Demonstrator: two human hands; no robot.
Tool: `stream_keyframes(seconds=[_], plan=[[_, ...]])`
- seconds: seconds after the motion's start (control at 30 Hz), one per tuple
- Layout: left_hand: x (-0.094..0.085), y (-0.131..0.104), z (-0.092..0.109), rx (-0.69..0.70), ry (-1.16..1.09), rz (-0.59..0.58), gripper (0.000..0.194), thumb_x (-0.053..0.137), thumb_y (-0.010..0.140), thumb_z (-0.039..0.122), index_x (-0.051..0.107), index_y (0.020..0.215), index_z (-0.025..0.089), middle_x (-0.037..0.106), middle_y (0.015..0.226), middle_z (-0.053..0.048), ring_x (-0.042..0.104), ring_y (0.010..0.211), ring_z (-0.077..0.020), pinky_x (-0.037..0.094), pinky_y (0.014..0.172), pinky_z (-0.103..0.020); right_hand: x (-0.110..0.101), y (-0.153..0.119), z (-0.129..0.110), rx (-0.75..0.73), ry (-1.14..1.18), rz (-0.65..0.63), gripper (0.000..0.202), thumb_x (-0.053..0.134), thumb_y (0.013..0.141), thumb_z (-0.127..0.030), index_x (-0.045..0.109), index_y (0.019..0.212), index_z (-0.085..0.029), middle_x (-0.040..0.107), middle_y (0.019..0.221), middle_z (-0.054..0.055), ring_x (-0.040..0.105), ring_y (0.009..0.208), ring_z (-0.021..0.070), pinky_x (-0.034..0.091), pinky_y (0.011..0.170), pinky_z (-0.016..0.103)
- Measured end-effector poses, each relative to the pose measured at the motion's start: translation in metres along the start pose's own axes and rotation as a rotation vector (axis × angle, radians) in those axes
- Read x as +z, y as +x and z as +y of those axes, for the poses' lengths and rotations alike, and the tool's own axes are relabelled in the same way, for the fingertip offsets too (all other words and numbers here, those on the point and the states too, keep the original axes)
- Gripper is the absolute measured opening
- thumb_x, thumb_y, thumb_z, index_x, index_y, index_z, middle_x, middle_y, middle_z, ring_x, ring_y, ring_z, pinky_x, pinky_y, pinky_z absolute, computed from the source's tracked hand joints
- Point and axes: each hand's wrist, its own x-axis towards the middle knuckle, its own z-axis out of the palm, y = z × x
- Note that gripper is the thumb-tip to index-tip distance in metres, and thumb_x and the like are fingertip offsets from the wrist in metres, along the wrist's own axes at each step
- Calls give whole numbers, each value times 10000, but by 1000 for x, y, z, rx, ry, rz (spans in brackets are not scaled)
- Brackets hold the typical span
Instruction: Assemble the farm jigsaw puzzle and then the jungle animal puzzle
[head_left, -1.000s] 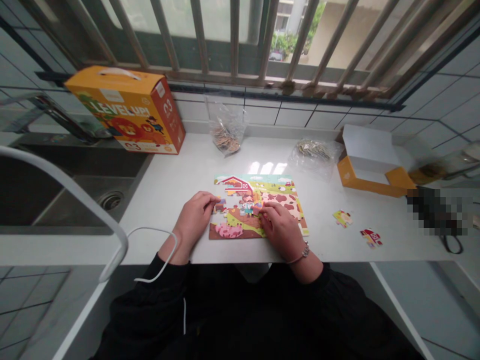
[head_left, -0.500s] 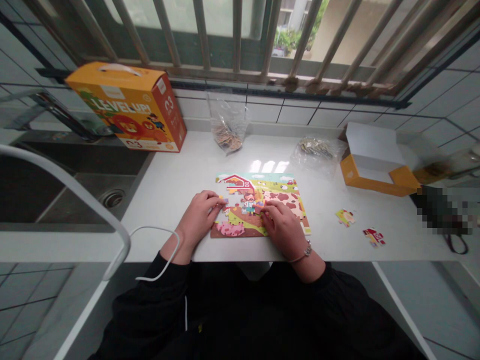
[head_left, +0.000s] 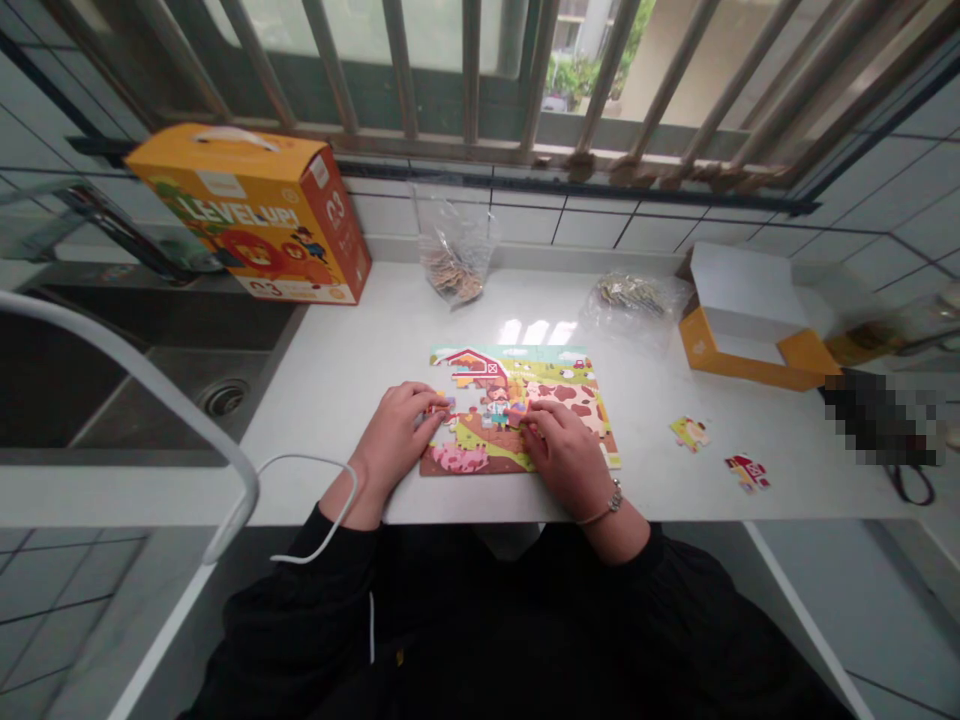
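A colourful farm jigsaw puzzle (head_left: 555, 375) lies on the white counter, with a gap in its left half. At the puzzle's left edge is my left hand (head_left: 397, 435), fingers closed together on a small puzzle piece (head_left: 448, 404). My right hand (head_left: 564, 450) rests over the puzzle's lower middle, its thumb and fingertips pinched on a puzzle piece (head_left: 516, 411) beside the farmer figure. Two loose pieces lie to the right: a yellow one (head_left: 690, 433) and a red barn one (head_left: 748, 472).
An orange box (head_left: 255, 220) stands at the back left beside the sink (head_left: 187, 370). Two plastic bags of pieces (head_left: 456, 270) (head_left: 634, 295) lie at the back. An open box (head_left: 757, 345) sits at the right. A white cable (head_left: 187, 410) crosses the left side.
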Motion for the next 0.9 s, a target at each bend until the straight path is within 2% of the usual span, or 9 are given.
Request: stream_keyframes(seconds=[0.23,0.33,0.4,0.5,0.6,0.7,0.8,0.9], plan=[[2,1,-7,10,32,8,204,682,1062,350,851,1134,260,720,1235,-91,679,1179,-299,540,1091,-507,1,3,-3,-1,-8,27,152,617,1105,-225,763,1147,-222,755,1299,153,739,1189,300,637,1017,475],[2,1,-9,13,39,9,225,673,1058,373,860,1117,262,724,1228,-91,683,1172,-302,547,1084,-506,-2,-1,-1,-19,7,26,210,622,1096,-216,768,1246,-225,733,1374,166,722,1260,309,633,1068,499],[2,1,-10,15,44,9,244,659,1061,379,862,1128,261,725,1234,-95,684,1176,-304,547,1088,-509,-13,-8,6,-26,1,39,263,624,1088,-215,758,1314,-231,712,1425,172,705,1301,318,624,1097,518],[1,2,-10,18,55,2,266,642,1062,389,865,1141,267,725,1237,-99,687,1169,-307,552,1085,-512,-44,-25,30,60,-84,93,283,599,1100,-251,753,1336,-235,737,1363,165,707,1264,326,606,1107,546],[0,3,-10,15,59,-9,283,630,1063,409,864,1144,273,725,1243,-102,688,1166,-314,560,1077,-517,-83,-47,67,242,-307,130,324,627,1071,-322,739,1335,-173,743,1325,212,697,1232,379,569,1118,609],[0,4,-9,20,59,-9,295,618,1067,435,855,1127,268,731,1247,-107,691,1173,-322,559,1080,-523,-114,-70,105,384,-475,61,460,668,1012,-393,697,1371,-108,728,1365,274,669,1289,436,534,1144,657],[1,5,-8,26,62,6,294,608,1067,440,813,1160,252,746,1232,-110,699,1169,-330,560,1075,-528,-129,-85,131,457,-443,-34,484,676,977,-414,691,1363,-123,766,1311,245,711,1219,412,567,1118,616],[-1,3,-6,3,71,35,313,609,1068,427,725,1277,224,754,1266,-124,698,1203,-336,557,1092,-527,-136,-91,144,494,-381,-45,471,663,961,-400,695,1357,-148,777,1302,220,733,1188,381,597,1087,572]])
